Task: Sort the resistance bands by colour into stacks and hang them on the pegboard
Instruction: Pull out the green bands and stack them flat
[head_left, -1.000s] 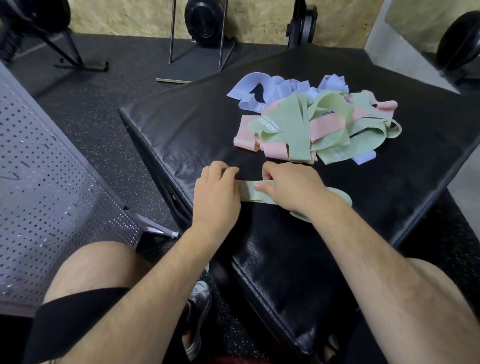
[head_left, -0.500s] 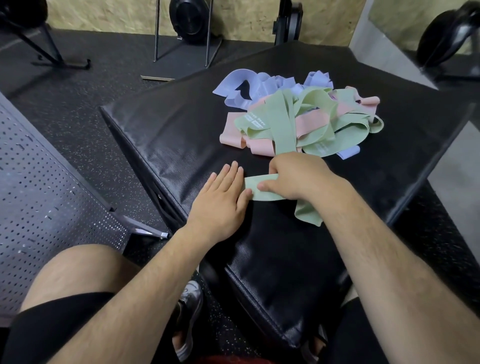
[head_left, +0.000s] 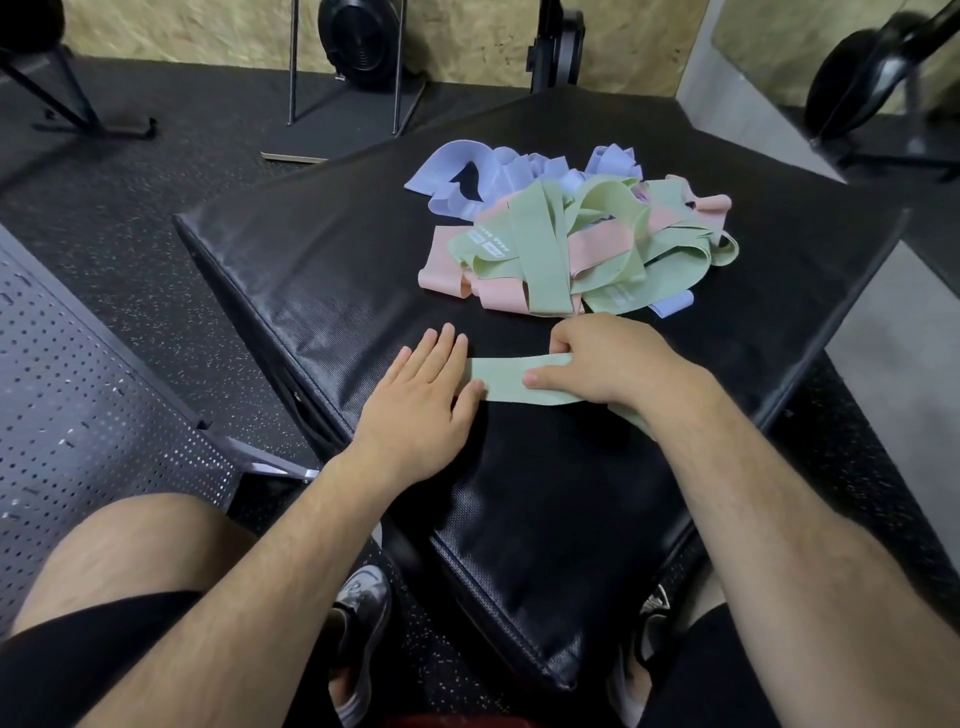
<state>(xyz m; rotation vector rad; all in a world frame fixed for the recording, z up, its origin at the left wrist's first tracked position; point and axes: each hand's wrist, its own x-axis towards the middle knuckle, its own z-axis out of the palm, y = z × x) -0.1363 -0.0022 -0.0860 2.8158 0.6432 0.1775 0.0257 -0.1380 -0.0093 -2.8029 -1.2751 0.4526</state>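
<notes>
A single green band (head_left: 511, 383) lies flat on the black padded box (head_left: 322, 270) near its front left edge. My left hand (head_left: 421, 400) lies flat with straight fingers, its thumb side touching the band's left end. My right hand (head_left: 613, 364) has curled fingers and a thumb pressing on the band's middle; the band's right part runs under my wrist. Behind them sits a tangled pile of green (head_left: 540, 249), pink (head_left: 441, 267) and lilac (head_left: 467, 166) bands.
A grey perforated pegboard (head_left: 78, 405) leans at the left, beside my left knee. Gym equipment stands (head_left: 343, 67) on the speckled rubber floor behind the box. My shoes (head_left: 363, 597) are below the box's front corner.
My left hand went from curled on the band's end to lying flat with straight fingers. The green band is now stretched out straighter under my right hand.
</notes>
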